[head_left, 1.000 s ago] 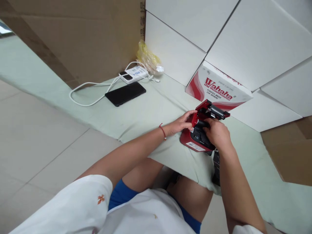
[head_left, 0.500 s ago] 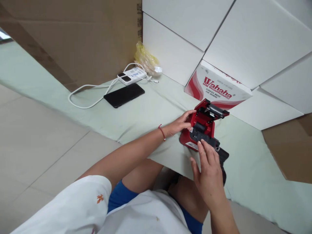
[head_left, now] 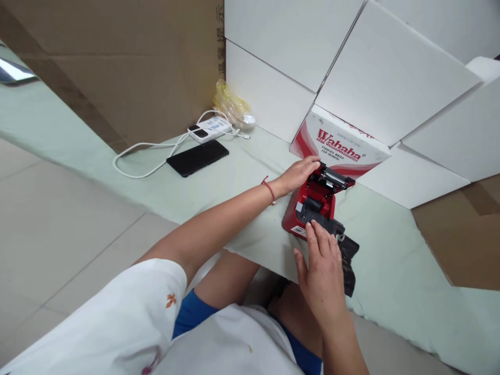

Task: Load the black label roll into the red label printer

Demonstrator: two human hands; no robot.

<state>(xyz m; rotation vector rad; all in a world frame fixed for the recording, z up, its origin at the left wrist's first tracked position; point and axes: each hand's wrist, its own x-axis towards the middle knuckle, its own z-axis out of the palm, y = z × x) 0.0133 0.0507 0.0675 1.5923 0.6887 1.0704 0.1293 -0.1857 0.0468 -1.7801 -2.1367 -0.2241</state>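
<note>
A red and black device (head_left: 291,216), which looks like a small label printer, stands on the cloth-covered table with its lid (head_left: 332,178) raised. A dark roller and a black inner part show inside it, and a black grip-shaped piece (head_left: 349,255) sticks out at its right. My left hand (head_left: 299,174) is at the lid's upper left corner, fingers close together over its edge, thumb hidden. The fingers of my right hand (head_left: 322,255) are stretched out, with the tips resting on the black front part and the thumb held apart.
Behind the device stand a Wahaha water carton (head_left: 339,143) and stacked white boxes (head_left: 269,83). A black phone (head_left: 198,158), a white power bank (head_left: 210,128) with its cable, and a crumpled plastic bag (head_left: 234,107) lie to the left. Brown cardboard boxes (head_left: 117,73) flank both sides.
My left hand has moved from the device's left side up to the corner of its raised lid. My right hand stays at the front part. The view has shifted slightly.
</note>
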